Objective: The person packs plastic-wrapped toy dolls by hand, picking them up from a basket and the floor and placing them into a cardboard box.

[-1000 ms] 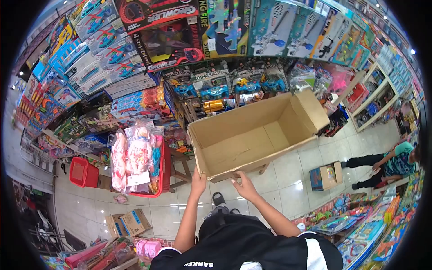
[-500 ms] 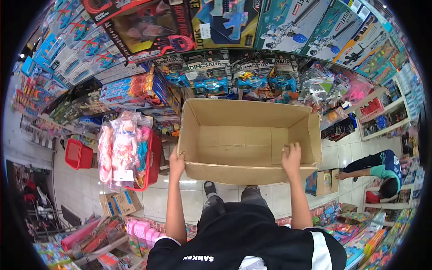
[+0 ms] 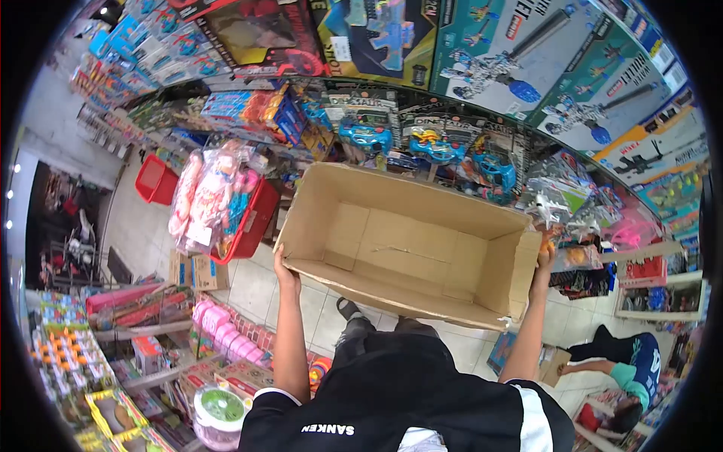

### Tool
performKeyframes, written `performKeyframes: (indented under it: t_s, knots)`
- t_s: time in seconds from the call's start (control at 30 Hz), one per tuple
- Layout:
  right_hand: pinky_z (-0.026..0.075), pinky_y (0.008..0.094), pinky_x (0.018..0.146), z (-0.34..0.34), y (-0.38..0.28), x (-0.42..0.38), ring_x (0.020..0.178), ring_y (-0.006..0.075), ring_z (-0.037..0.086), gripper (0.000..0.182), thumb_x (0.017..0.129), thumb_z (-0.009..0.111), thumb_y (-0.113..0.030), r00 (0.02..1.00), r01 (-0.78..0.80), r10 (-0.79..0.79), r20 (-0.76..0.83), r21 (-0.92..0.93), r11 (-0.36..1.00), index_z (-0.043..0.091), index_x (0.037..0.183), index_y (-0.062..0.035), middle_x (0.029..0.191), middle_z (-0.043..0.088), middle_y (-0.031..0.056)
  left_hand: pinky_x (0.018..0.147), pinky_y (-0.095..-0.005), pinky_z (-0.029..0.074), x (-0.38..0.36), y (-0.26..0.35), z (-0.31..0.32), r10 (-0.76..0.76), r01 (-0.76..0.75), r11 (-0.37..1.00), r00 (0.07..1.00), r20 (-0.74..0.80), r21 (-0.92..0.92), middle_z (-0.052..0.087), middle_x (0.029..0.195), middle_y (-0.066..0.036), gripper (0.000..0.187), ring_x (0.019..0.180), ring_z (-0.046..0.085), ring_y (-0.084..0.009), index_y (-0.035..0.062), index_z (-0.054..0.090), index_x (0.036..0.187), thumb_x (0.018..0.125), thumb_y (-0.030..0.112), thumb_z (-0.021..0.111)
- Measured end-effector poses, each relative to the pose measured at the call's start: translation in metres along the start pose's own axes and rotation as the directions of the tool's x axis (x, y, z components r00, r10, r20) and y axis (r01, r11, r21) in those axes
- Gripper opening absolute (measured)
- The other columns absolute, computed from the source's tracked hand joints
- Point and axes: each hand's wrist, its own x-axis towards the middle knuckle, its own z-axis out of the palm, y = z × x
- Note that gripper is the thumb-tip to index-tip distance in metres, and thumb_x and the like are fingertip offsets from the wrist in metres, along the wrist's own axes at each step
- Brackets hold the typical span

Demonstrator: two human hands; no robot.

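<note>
An open-topped cardboard box (image 3: 422, 205) is held up in front of my body, tilted down toward its right end. Its bare bottom shows a strip of torn tape or a crease. My left hand (image 3: 286, 270) grips the near left corner, its fingers partly hidden by the wall. At the opposite end, my right hand (image 3: 544, 260) is closed on the right side, beside a bent flap.
Behind the box are shelves of boxed toy guns (image 3: 497, 68) and dinosaur packs (image 3: 437, 143). A red basket (image 3: 252, 222) with bagged dolls stands left. On the right a co-worker (image 3: 640, 369) bends by a small carton (image 3: 555, 367). Pink containers (image 3: 226, 331) sit behind left.
My right hand has gone from the box's near edge to its right end. The box has turned, its right end now nearer my body. The whole view has swung round.
</note>
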Motion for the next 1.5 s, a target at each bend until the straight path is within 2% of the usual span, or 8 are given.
performKeyframes:
  t_s: [0.1,0.2,0.43,0.6,0.8,1.07,1.17,1.5]
  knots:
    - [0.053,0.0383,0.078,-0.039,0.043,0.032,0.108,0.0278,0.064,0.053,0.096,0.055,-0.040,0.993,-0.111,0.098,0.064,0.240,0.964,0.043,0.140,-0.0146,0.124,0.061,0.0163,0.107,-0.0384,0.036,-0.004,-0.019,-0.032,0.061,-0.053,0.992,0.996,0.064,-0.118,0.052,0.137,-0.010,0.058,0.128,0.047,-0.0254,0.0063,0.046,0.136,0.094,0.046,0.050]
    - [0.053,0.0399,0.075,-0.053,0.103,0.010,0.102,0.0296,0.066,0.052,0.096,0.055,-0.041,0.856,-0.428,0.482,0.186,-0.269,0.863,0.044,0.139,-0.0141,0.121,0.063,0.0170,0.114,-0.0409,0.026,-0.021,-0.042,-0.071,0.047,-0.028,0.981,0.994,0.096,-0.192,0.041,0.147,-0.010,0.071,0.136,0.037,-0.0245,0.0060,0.036,0.145,0.095,0.056,0.045]
    - [0.055,0.0437,0.067,-0.125,0.234,-0.079,0.088,0.0337,0.071,0.051,0.096,0.053,-0.043,0.365,-0.246,0.881,-0.302,-0.944,-0.222,0.046,0.136,-0.0129,0.113,0.067,0.0185,0.111,-0.0482,0.029,-0.080,-0.086,-0.145,-0.182,0.176,0.892,0.983,-0.027,0.416,0.038,0.149,-0.011,0.083,0.135,0.039,-0.0270,0.0035,0.033,0.148,0.094,0.066,0.041]
    - [0.055,0.0406,0.058,-0.014,0.306,-0.125,0.069,0.0286,0.071,0.039,0.094,0.051,-0.033,0.620,-0.045,0.784,0.024,-0.997,0.066,0.057,0.114,-0.0010,0.101,0.070,0.0175,0.091,-0.0418,0.050,-0.100,-0.134,-0.251,-0.335,0.361,0.690,0.928,-0.165,0.628,0.064,0.120,-0.013,0.050,0.109,0.061,-0.0251,0.0026,0.062,0.123,0.095,0.043,0.056]
    - [0.053,0.0364,0.059,0.147,0.328,-0.182,0.072,0.0231,0.068,0.041,0.095,0.044,-0.034,0.456,0.408,0.779,0.430,-0.879,0.247,0.054,0.119,-0.0026,0.097,0.068,0.0145,0.070,-0.0391,0.051,-0.163,-0.155,-0.378,-0.532,0.602,0.494,0.780,-0.331,0.627,0.068,0.111,-0.015,0.046,0.092,0.067,-0.0240,0.0010,0.061,0.121,0.094,0.038,0.055]
    - [0.047,0.0345,0.051,0.230,0.372,-0.233,0.066,0.0198,0.065,0.029,0.090,0.052,-0.029,0.525,0.354,0.784,0.331,-0.923,0.153,0.061,0.107,-0.0066,0.089,0.069,0.0109,0.076,-0.0379,0.055,-0.221,-0.188,-0.513,-0.521,0.610,0.556,0.785,-0.334,0.565,0.071,0.100,-0.015,0.041,0.089,0.068,-0.0239,-0.0006,0.057,0.125,0.095,0.028,0.050]
    - [0.051,0.0418,0.060,0.249,0.376,-0.258,0.077,0.0227,0.067,0.035,0.091,0.055,-0.033,0.532,0.531,0.815,0.230,-0.840,-0.109,0.061,0.112,-0.0055,0.095,0.070,0.0104,0.065,-0.0356,0.056,-0.227,-0.204,-0.544,-0.472,0.597,0.757,0.782,-0.407,0.268,0.071,0.092,-0.017,0.032,0.075,0.069,-0.0230,-0.0009,0.060,0.115,0.096,0.022,0.050]
    - [0.055,0.0428,0.066,0.337,0.406,-0.307,0.076,0.0283,0.069,0.039,0.090,0.053,-0.032,0.446,0.693,0.845,0.295,-0.711,-0.117,0.064,0.111,-0.0016,0.099,0.071,0.0168,0.057,-0.0323,0.053,-0.221,-0.165,-0.531,-0.486,0.585,0.810,0.715,-0.503,0.050,0.069,0.080,-0.010,0.026,0.070,0.067,-0.0225,-0.0007,0.065,0.101,0.096,0.019,0.049]
